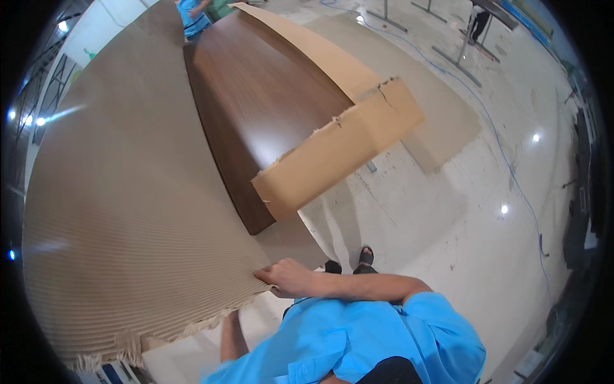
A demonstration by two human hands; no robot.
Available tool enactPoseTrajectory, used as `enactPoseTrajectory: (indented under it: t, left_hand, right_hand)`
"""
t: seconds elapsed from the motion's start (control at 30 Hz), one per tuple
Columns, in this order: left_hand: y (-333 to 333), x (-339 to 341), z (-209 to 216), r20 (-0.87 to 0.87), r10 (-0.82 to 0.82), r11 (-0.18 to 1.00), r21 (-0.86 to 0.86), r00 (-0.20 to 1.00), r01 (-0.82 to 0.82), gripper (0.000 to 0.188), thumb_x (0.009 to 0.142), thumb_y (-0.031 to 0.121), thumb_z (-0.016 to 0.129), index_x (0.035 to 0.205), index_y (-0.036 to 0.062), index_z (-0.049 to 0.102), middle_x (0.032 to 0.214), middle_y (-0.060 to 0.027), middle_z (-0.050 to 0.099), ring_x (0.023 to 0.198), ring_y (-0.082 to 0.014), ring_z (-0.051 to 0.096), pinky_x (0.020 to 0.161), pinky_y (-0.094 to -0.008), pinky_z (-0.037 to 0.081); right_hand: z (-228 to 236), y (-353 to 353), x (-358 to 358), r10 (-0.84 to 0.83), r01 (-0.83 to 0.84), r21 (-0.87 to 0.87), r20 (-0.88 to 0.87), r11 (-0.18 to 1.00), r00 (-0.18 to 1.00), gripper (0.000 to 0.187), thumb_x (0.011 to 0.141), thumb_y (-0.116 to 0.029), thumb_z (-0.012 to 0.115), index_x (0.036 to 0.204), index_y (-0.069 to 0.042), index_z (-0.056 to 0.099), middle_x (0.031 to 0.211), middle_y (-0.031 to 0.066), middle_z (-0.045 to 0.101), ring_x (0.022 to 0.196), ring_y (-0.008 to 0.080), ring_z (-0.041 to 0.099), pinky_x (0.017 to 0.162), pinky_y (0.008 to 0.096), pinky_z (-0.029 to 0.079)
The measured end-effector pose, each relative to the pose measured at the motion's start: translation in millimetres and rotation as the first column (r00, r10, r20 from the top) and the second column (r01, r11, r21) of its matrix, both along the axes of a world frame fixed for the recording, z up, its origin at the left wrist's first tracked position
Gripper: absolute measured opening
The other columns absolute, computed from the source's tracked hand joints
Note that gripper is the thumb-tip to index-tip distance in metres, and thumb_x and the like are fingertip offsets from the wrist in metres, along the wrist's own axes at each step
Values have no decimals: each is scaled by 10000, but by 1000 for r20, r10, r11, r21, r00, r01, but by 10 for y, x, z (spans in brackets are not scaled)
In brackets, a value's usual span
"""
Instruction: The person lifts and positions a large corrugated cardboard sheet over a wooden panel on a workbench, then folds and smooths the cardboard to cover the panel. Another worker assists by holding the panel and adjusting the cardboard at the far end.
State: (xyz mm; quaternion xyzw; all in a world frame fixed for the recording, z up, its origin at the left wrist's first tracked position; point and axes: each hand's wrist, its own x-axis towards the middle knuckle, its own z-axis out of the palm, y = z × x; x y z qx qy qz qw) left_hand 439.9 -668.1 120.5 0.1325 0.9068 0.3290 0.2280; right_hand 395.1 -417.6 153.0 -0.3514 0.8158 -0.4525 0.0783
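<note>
A large sheet of brown corrugated cardboard stands raised on my left, its ribbed face and ragged lower edge toward me. My right hand is closed on the sheet's near right corner. My left forearm goes up behind the sheet's lower edge, and the hand itself is hidden there. Beyond the corner lies a long dark brown wood-grain panel. A torn-edged cardboard flap stands up across the panel's near right end, and a long cardboard strip runs along its right side.
At the panel's far end stands a person in a blue shirt. A flat cardboard piece lies on the pale floor to the right. A blue hose curves over the floor. Metal stand legs are at the far right.
</note>
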Motion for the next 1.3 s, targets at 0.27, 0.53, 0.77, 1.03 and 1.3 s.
enactPoseTrajectory:
  t: [0.27, 0.53, 0.77, 1.03, 1.3]
  left_hand:
    - [777, 5, -574, 157, 864, 110, 868, 478, -484, 256, 886, 84, 686, 1054, -73, 573, 989, -134, 660, 918, -192, 610, 793, -304, 482]
    - [592, 81, -156, -454, 773, 633, 525, 442, -568, 184, 950, 75, 602, 1026, -91, 625, 953, -178, 665, 897, -278, 630, 874, -364, 467]
    - [589, 39, -111, -509, 547, 830, 229, 665, -508, 193, 960, 134, 598, 1038, -35, 646, 988, -174, 689, 922, -292, 651, 846, -401, 495]
    - [854, -237, 140, -364, 224, 950, -124, 904, -285, 261, 887, 130, 653, 1115, 12, 611, 901, -151, 653, 831, -318, 626, 758, -391, 514]
    - [1341, -515, 290, -332, -87, 945, -325, 939, -27, 491, 797, 101, 632, 1275, 1, 573, 1039, -208, 679, 977, -330, 660, 835, -424, 510]
  right_hand:
    - [250, 200, -925, 530, -561, -136, -207, 817, 822, 258, 852, -230, 640, 1051, -79, 703, 845, 128, 707, 818, 361, 679, 734, 443, 549]
    - [-999, 1446, -3626, -371, 447, 533, -249, 719, 894, 678, 917, -649, 482, 1158, -44, 670, 1213, 143, 656, 1156, 336, 584, 987, 596, 386]
    - [-1191, 2243, -2052, 63, -519, 470, 695, 714, 716, 673, 964, -582, 432, 992, 14, 744, 849, 161, 736, 726, 315, 682, 744, 443, 544]
    - [-1352, 2129, 158, 205, -447, 275, 610, 851, 766, 433, 954, -438, 549, 960, -44, 729, 920, 178, 706, 848, 359, 652, 771, 462, 499]
    - [1248, 645, -193, 316, -428, -230, -399, 874, 861, 293, 934, -203, 613, 1191, -62, 623, 1227, 134, 625, 1063, 340, 625, 860, 409, 527]
